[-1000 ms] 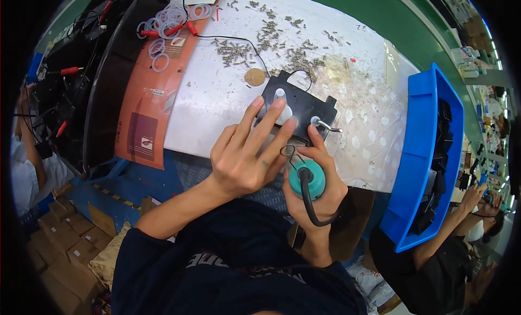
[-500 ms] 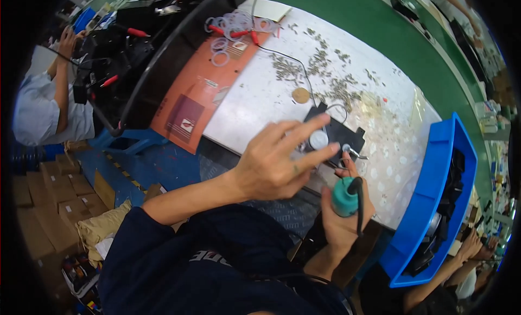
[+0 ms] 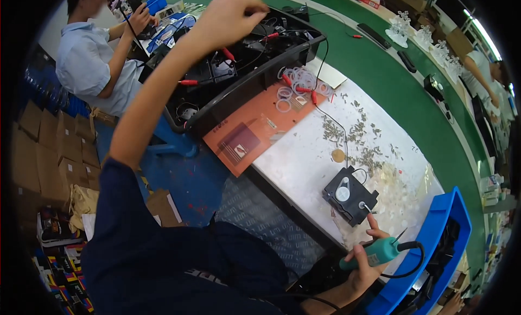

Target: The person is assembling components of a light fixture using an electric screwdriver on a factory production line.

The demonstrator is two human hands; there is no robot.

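Nearest: right hand (image 3: 364,261) at lower right, fingers wrapped round a teal-handled tool (image 3: 380,251) w/ black cable, tip pointing up-right; index finger stretched toward the black square part (image 3: 349,195), which lies flat on the white mat (image 3: 304,157) near the bench's front edge, white round piece on its top. Hand's just beside the part; can't tell if fingertip touches it. Right of that, a blue bin (image 3: 434,244) at bench edge, dark items inside. Further in on the mat: scatter of small grey screws (image 3: 353,136), a small round tan disc (image 3: 338,155), clear plastic bits toward the bin. Left of mat, an orange card sheet (image 3: 247,133) w/ a dark red square print, clear rings (image 3: 296,84) piled at its far end w/ red-tipped leads. Beyond, a long black tray (image 3: 255,81) full of black parts & wires. Left hand (image 3: 230,14) is raised well above it, far from the square part, fingers pinched together; what they pinch, if anything, can't tell. Bench beyond is green (image 3: 380,76), curving off right. Floor at left: blue, w/ stacked brown cartons (image 3: 40,152) & colourful packs at lower left. Far left, another person in a light blue shirt (image 3: 87,65) at work; one more at far right.
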